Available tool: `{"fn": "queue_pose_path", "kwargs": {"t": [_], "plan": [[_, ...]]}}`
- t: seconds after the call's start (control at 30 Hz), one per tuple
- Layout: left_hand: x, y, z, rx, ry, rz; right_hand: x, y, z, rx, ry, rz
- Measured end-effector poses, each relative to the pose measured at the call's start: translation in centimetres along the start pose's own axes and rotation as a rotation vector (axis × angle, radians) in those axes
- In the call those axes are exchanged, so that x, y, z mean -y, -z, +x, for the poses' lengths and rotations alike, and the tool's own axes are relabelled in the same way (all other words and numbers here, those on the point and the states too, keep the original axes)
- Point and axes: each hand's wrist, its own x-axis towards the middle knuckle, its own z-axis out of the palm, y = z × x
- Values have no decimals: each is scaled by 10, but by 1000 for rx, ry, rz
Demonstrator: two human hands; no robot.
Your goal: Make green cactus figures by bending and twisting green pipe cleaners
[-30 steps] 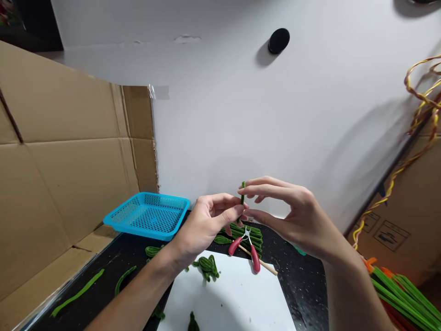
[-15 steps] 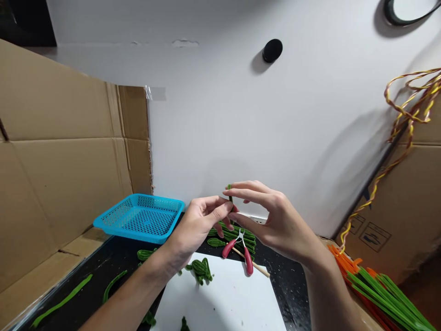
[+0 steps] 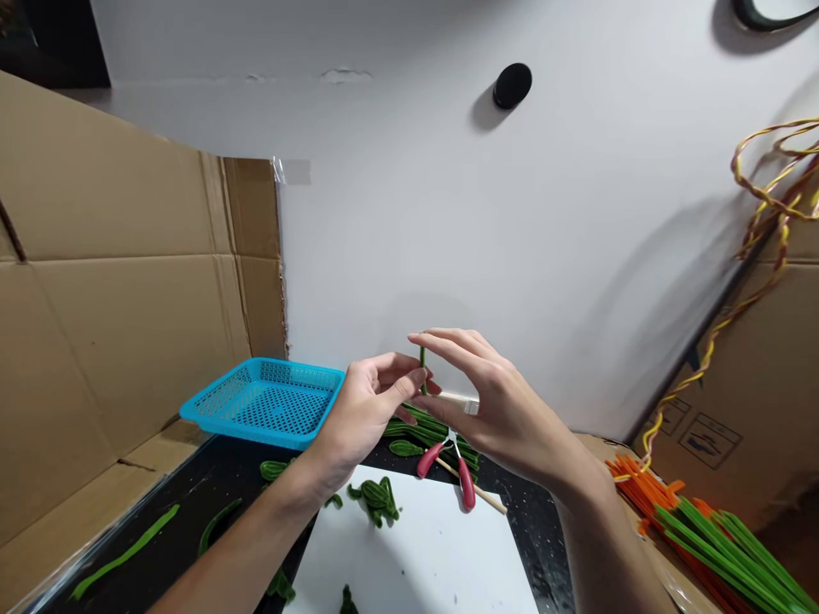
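Above the white board (image 3: 435, 546), my left hand (image 3: 368, 401) pinches a short dark green pipe cleaner (image 3: 422, 358) between thumb and fingers, its free end pointing up. My right hand (image 3: 490, 388) is on the other side, fingers stretched out and apart from the thumb. Its fingertips are at the stem's top end, and its thumb tip is near the lower end by my left thumb; whether the thumb touches the stem I cannot tell. Coiled green pipe cleaner pieces (image 3: 377, 501) lie on the board. Red-handled pliers (image 3: 467, 484) and a thin wooden stick (image 3: 490, 499) rest at its far edge.
A blue perforated basket (image 3: 265, 409) stands back left by a cardboard panel (image 3: 128, 307). A bundle of green pipe cleaners (image 3: 415, 422) lies behind the board. Orange stems (image 3: 646, 486) and brighter green stems (image 3: 729, 546) are at the right, below a twisted yellow cord (image 3: 704, 350).
My right fingers have lifted slightly and straightened at the stem's top, and more of the upright stem shows. My left hand keeps its pinch. The view has shifted slightly.
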Motion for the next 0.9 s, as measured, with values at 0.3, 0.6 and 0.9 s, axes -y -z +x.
{"fn": "queue_pose_path", "kwargs": {"t": [0.3,0.6,0.9], "plan": [[-3,2,-1,-11,-30,5,1,-4,0,-30,-14,-40],[-4,-1,-1,-91,-3,-104,4,-10,2,-148,78,-44],[-5,-1,-2,-121,-23,-143,-2,-15,2,-158,58,-113]]}}
